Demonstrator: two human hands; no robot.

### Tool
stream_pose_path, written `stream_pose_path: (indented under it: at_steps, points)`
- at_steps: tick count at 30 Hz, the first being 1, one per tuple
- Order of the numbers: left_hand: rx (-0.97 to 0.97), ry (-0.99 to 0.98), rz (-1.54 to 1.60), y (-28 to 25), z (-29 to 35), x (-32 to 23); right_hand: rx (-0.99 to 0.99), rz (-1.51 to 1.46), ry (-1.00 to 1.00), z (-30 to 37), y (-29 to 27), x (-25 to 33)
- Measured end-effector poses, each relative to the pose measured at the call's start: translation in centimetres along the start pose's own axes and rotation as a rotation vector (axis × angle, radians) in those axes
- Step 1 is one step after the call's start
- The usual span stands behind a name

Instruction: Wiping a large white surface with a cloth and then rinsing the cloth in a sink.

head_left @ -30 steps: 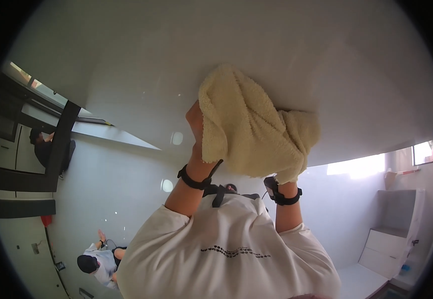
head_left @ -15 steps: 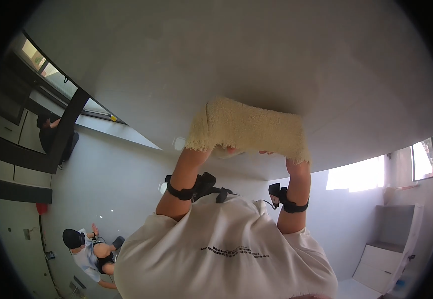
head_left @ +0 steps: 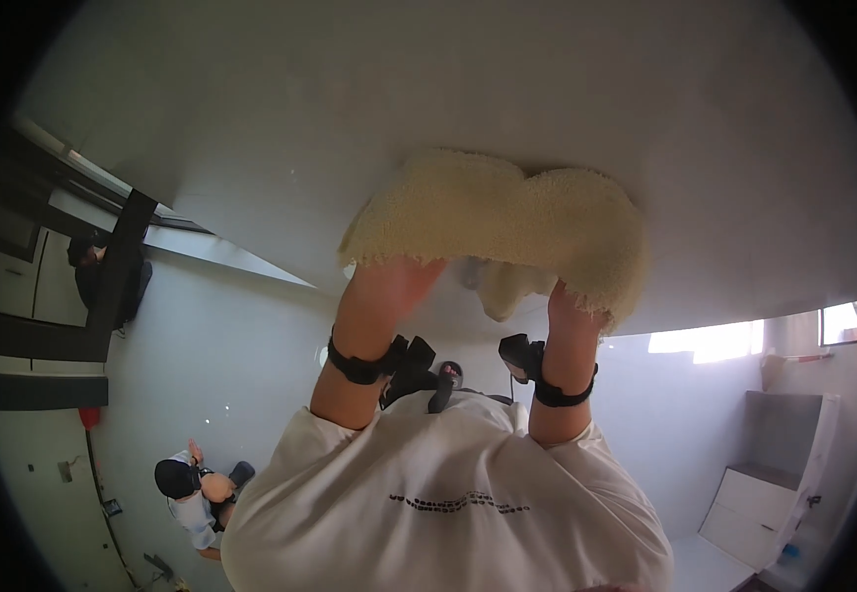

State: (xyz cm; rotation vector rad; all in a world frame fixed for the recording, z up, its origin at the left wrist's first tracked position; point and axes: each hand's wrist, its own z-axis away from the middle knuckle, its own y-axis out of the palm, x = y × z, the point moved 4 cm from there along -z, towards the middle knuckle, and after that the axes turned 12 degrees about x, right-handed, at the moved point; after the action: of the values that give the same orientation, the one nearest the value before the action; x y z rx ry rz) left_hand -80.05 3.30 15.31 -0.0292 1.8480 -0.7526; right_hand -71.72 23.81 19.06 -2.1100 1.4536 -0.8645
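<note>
A pale yellow fringed towel (head_left: 488, 212) is spread across both my hands in front of a large grey surface (head_left: 428, 79). It rises in two humps, one over each hand, and dips between them. Under its left part, my left hand (head_left: 404, 281) shows only its blurred heel and wrist. My right hand (head_left: 574, 302) goes under the right part, beside the fringe. Both hands hold the towel; their fingers are hidden by it. A fold of the towel (head_left: 502, 291) hangs down between my wrists.
Black straps with small devices circle my left forearm (head_left: 359, 368) and my right forearm (head_left: 564, 393). A person in a dark cap (head_left: 192, 493) is low at the lower left; another person in dark clothes (head_left: 113, 276) is farther off. A white cabinet (head_left: 754, 513) stands at right.
The towel and both hands have moved upward and away from me. The towel now spreads wider, with a dip in its middle and a fold hanging down. My arms reach farther out.
</note>
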Motion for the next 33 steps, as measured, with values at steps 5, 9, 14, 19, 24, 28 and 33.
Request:
stream_pose_path:
  at_steps: [5,9,14,19,24,28,33]
  points:
    - [0.120,0.070,0.917,2.7,-1.1,0.7,0.122,-0.139,0.055,3.0,4.2,-1.4]
    - [0.130,-0.073,1.457,6.4,1.2,7.3,0.187,-0.147,-0.038,5.2,7.8,-1.4]
    - [0.040,-0.327,0.938,10.3,4.6,11.2,0.180,0.043,-0.161,11.7,13.5,-3.2]
    - [0.173,-0.447,0.828,7.4,3.8,10.2,0.253,-0.031,-0.081,11.9,10.8,-3.8]
    - [0.250,-0.086,0.995,0.4,0.5,-1.7,0.308,-0.075,0.034,7.5,10.6,-8.0]
    - [-0.015,-0.170,0.737,-2.0,1.0,3.3,0.343,-0.113,0.107,8.2,8.6,-5.3]
    - [0.143,-0.447,0.191,-2.2,2.6,6.1,0.382,-0.174,0.206,8.6,7.3,-4.5]
